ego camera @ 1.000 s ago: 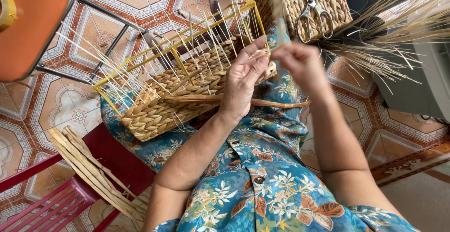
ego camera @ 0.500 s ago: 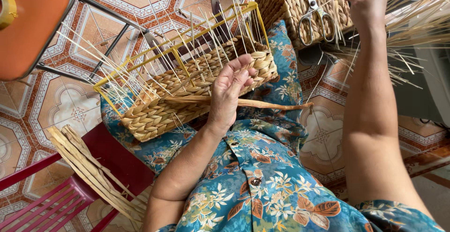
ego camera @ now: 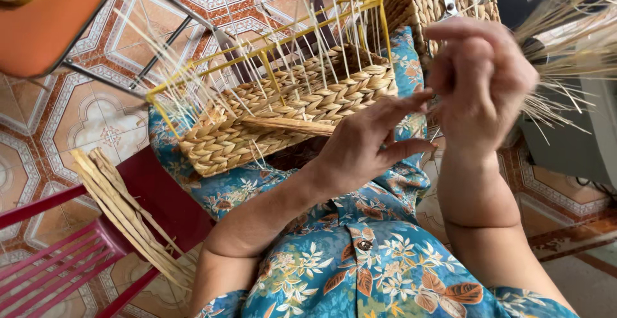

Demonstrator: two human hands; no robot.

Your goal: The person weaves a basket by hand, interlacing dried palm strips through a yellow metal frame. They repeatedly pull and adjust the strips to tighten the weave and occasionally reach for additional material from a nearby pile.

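Resting with fingers spread open against the half-woven basket (ego camera: 289, 109), the left hand (ego camera: 366, 147) faces the right hand (ego camera: 479, 80), its fingers pinching thin straw strands (ego camera: 572, 48).

Your half-woven basket (ego camera: 283, 109) sat tilted on your lap, its open side facing away from you. Its lower wall was thick braided tan straw, several rows high. A yellow wire frame (ego camera: 270, 41) rose above the weave, with thin pale stakes (ego camera: 321, 32) sticking up and fanning outward. One loose flat straw strand (ego camera: 289, 125) lay across the near wall, its end running to just beside your left-hand fingers (ego camera: 411, 102).
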